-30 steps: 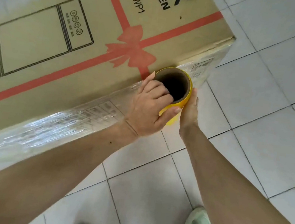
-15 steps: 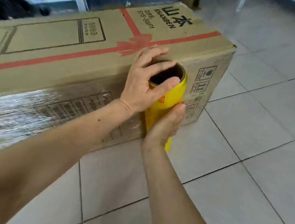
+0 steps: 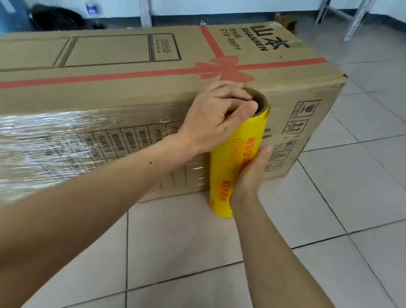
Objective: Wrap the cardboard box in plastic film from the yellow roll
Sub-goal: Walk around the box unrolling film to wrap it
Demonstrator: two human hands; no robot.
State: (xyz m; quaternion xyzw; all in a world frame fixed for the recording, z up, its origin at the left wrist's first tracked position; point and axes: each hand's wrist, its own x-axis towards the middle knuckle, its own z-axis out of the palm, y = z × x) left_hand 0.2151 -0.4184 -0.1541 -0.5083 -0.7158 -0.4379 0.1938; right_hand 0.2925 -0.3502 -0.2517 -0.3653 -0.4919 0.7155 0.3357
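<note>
- Long brown cardboard box [image 3: 135, 68]: lies on its side on the pale tiled floor [image 3: 345, 197]; printed red ribbon and bow across the top face, black lettering near the right end, handling symbols on the front face at the right.
- Clear plastic film [image 3: 32, 143]: stretched over the box's front face from the left edge of view to the roll; glossy and wrinkled at the left, thinner and harder to make out near the roll.
- Yellow roll of plastic film with a brown cardboard core [image 3: 234, 157]: stands roughly upright, tilted slightly, against the front face of the box near its right end; lower end close to the floor, contact not clear; red print on the wrap.
- Left hand [image 3: 214, 119]: clamped over the roll's top end, fingers curled into the open core, thumb [image 3: 247, 110] pressed on the rim.
- Right hand [image 3: 250, 175]: closed around the roll's lower half from the right side, thumb pointing up along the yellow surface.
- White metal shelving frame [image 3: 144, 0]: stands behind the box against the wall.
- Clear plastic bottle [image 3: 89, 6]: upright on the floor at the wall, beside a dark heap [image 3: 57, 18] that cannot be identified.
</note>
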